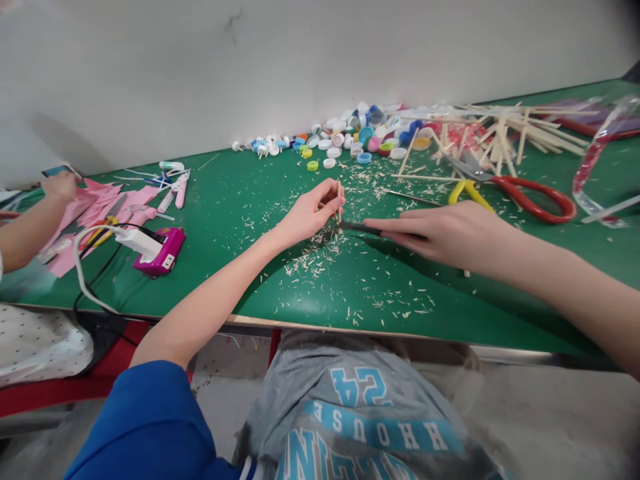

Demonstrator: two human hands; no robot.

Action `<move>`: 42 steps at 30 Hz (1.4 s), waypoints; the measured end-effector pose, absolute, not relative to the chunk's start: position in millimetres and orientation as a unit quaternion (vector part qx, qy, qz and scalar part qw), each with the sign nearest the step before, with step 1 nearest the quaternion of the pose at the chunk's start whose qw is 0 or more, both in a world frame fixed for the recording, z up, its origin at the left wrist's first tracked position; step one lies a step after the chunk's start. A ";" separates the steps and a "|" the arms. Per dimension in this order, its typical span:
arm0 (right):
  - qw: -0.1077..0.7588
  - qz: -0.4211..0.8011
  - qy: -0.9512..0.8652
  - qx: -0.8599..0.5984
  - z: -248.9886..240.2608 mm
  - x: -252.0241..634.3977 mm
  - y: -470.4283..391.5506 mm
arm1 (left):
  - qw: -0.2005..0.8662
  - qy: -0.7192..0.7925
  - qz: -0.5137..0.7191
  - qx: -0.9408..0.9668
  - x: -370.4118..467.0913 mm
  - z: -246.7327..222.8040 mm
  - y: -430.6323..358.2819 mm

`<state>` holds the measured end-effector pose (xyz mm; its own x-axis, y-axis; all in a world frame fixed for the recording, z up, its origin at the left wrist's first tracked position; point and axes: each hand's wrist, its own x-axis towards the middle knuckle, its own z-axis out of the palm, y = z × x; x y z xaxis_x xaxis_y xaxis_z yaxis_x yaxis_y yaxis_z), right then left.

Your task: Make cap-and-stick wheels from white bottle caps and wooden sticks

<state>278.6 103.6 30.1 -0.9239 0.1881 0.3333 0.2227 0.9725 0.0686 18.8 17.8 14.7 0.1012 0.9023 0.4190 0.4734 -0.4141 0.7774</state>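
A thin wooden stick [339, 200] stands nearly upright on the table, pinched between the fingers of my left hand [314, 212]. My right hand [445, 230] is wrapped round a dark, narrow tool that looks like a knife [357, 228]. Its tip reaches to the lower end of the stick; whether it touches is too small to tell. Pale wood shavings [313, 263] are scattered on the green table [220, 220] under and around both hands. The far side of the knife's handle is hidden in my right palm.
Bottle caps [367, 133] are heaped along the wall. Wooden sticks [500, 137], red-handled scissors [537, 199] and a yellow handle [470, 192] lie to the right. A magenta power adapter [161, 253], pink paper [95, 207] and another person's hand [61, 185] are at left.
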 end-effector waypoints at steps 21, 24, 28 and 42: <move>0.195 -0.098 -0.970 -0.111 26.2 279.3 105.1 | 0.219 0.518 0.447 0.695 19.5 15.3 18.0; 0.177 -0.083 -0.976 -0.093 24.7 277.9 104.6 | 0.211 0.520 0.446 0.697 20.0 16.1 17.3; 0.196 -0.096 -0.970 -0.108 24.2 278.2 105.7 | 0.202 0.524 0.441 0.700 20.0 16.1 17.3; 0.168 -0.092 -0.975 -0.114 22.2 276.7 99.7 | 0.201 0.522 0.442 0.702 19.7 16.0 17.7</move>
<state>276.7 99.7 22.2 -0.9176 0.1910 0.3485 0.2529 0.9571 0.1413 19.7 17.7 16.0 0.0647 0.9095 0.4107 0.5549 -0.3749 0.7427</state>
